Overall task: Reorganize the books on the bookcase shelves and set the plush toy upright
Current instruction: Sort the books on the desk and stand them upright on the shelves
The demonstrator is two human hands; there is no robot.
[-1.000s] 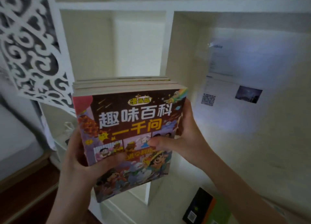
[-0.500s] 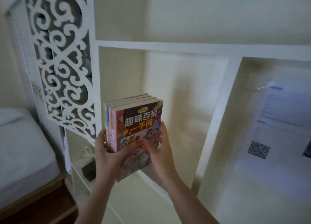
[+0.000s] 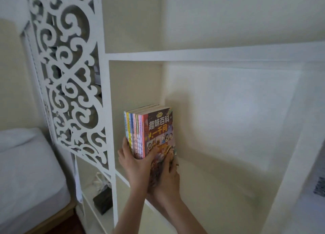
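A stack of several colourful children's books (image 3: 154, 128) stands upright at the left end of a white bookcase compartment, spines facing me, close to the left wall. My left hand (image 3: 135, 161) clasps the spines from the left and below. My right hand (image 3: 167, 177) presses on the front cover's lower part from the right. The bookcase shelf (image 3: 211, 184) under the books is bare to the right. No plush toy is in view.
A white carved fretwork panel (image 3: 66, 79) forms the bookcase's left side. Below it a lower shelf holds a dark box (image 3: 102, 202) and white cords. A bed with a white mattress (image 3: 26, 177) is at the left. A vertical divider (image 3: 288, 172) closes the compartment on the right.
Both hands carried the stack away from my face, turned it upright and pushed it into the left end of the compartment. The view has shifted left and up.
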